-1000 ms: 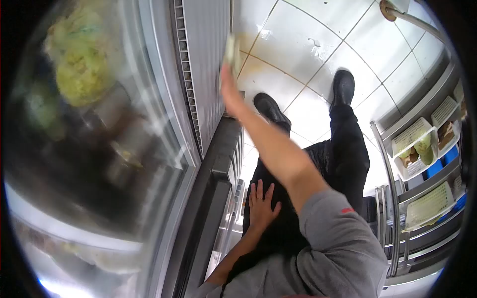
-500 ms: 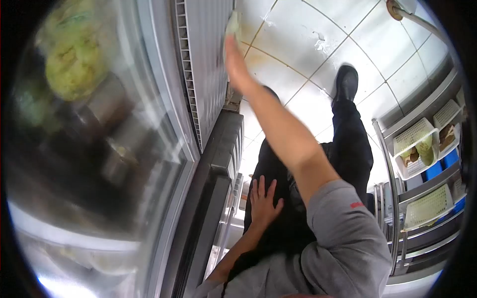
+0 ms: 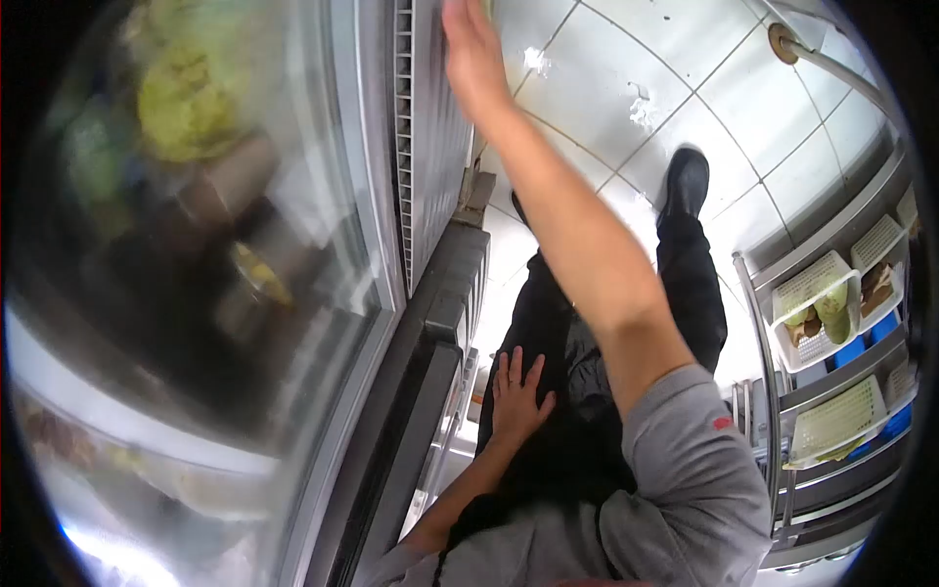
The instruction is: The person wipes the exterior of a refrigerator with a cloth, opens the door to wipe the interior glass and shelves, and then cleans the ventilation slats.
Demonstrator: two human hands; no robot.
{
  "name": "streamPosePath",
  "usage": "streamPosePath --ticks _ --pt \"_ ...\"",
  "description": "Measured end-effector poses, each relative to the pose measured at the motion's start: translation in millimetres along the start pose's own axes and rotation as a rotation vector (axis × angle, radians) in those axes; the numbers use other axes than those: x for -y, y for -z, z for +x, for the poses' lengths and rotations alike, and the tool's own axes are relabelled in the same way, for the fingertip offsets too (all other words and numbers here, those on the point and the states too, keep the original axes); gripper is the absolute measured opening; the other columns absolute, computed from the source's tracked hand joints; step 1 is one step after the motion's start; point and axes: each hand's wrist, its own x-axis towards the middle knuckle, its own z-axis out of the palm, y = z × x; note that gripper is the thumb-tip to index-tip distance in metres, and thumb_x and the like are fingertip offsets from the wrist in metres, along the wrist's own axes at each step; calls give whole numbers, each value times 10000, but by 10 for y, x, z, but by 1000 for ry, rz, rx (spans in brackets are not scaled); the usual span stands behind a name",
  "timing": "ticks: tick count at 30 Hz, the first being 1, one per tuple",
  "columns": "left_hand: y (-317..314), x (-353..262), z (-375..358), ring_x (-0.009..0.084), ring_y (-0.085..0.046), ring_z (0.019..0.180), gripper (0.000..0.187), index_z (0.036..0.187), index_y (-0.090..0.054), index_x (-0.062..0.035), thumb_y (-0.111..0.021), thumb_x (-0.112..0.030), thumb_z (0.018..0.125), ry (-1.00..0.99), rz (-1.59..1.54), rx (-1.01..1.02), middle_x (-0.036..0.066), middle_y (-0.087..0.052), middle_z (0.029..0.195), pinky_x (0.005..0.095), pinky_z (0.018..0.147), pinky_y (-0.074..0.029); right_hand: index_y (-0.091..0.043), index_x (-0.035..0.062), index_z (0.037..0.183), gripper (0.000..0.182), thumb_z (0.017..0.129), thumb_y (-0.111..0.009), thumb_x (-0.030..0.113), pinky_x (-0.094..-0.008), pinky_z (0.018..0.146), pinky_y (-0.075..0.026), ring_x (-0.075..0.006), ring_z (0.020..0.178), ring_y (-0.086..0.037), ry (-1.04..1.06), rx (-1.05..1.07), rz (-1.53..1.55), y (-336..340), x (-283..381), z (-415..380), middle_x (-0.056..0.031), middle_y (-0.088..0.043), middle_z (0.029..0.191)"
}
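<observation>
My right hand (image 3: 476,64) is at the top edge of the view, against the ribbed white panel (image 3: 437,127) beside the glass cabinet. Its fingertips are cut off; a sliver of something pale shows beside the fingers, too small to name. My left hand (image 3: 518,401) lies flat on my dark-trousered thigh, fingers spread, holding nothing. Left of the panel, the cabinet's glass (image 3: 323,196) shows blurred yellow-green food (image 3: 188,108) and dark shapes behind it.
A grey ledge (image 3: 460,274) runs below the panel. White floor tiles (image 3: 626,68) have wet spots. My black shoe (image 3: 688,181) stands on them. At the right, a metal rack (image 3: 761,342) holds white baskets (image 3: 807,284), one with green and brown produce.
My right hand has moved up along the panel to the view's top edge, so the pale thing at its fingers is now mostly out of sight. The view has shifted slightly.
</observation>
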Motion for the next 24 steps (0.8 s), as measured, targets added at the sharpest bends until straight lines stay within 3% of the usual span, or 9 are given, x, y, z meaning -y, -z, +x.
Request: streamPosePath --ticks 2,6,10,14,17,20,22,23,24 --pt "45 9 95 455 -164 1458 742 1498 -370 -194 -689 -361 850 -13 8 -13 191 -166 1599 588 1140 -250 -253 53 1550 676 1043 -389 480 -356 1181 -197 -231 1460 -251 -126 -107 -53 -81 -236 -688 -122 -265 1606" --pt "-71 90 78 449 -164 1462 739 1508 -358 -205 -673 -375 861 -30 48 -7 189 -181 1596 589 1141 -249 -437 74 1439 493 978 -585 167 -281 806 -502 -128 1073 -537 -387 -295 51 -560 -901 -2343 -55 -513 1317" --pt "-5 5 81 445 -169 1463 747 1511 -354 -221 -678 -385 858 -19 62 4 189 -191 1590 585 1139 -260 -617 0 1162 270 898 -595 51 -292 715 -510 -153 804 -614 -859 -335 98 -216 -485 -1560 -55 -651 917" --pt "-50 -8 60 438 -157 1469 747 1504 -367 -241 -701 -389 853 -24 22 -23 164 -162 1609 599 1125 -268 -665 41 1135 240 904 -631 96 -291 649 -495 -117 795 -624 -314 -170 257 127 342 -335 -33 -687 983" --pt "-85 -20 44 440 -165 1467 746 1503 -370 -245 -704 -387 852 -42 20 -49 165 -172 1607 592 1126 -271 -595 -38 1157 298 936 -551 156 -443 875 -463 -367 1012 -615 35 104 -178 30 1376 573 -218 -659 1079" --pt "-99 -8 29 440 -173 1463 742 1497 -380 -240 -707 -388 848 -33 40 -64 166 -190 1599 581 1129 -272 -571 -64 1163 282 914 -541 64 -476 883 -454 -416 992 -587 568 -285 -539 -298 1021 1097 -257 -626 1032" --pt "-87 13 24 445 -184 1457 735 1498 -378 -224 -695 -388 854 -43 45 -74 178 -191 1593 588 1124 -279 -564 -87 1147 269 916 -476 18 -497 909 -448 -468 1005 -549 390 -297 -567 -432 767 663 -301 -592 1035" --pt "-93 -3 41 448 -190 1453 732 1498 -377 -216 -688 -388 857 -51 42 -80 184 -191 1590 592 1122 -283 -595 -13 1116 231 896 -556 49 -433 774 -491 -354 882 -605 497 -334 -696 -442 642 232 -188 -633 1015" --pt "-102 -15 24 448 -191 1453 725 1493 -384 -212 -687 -389 859 -44 41 -69 185 -197 1587 594 1121 -282 -561 -25 1108 222 901 -519 45 -497 841 -459 -450 957 -546 328 -272 -561 -519 498 -254 -259 -579 1041"
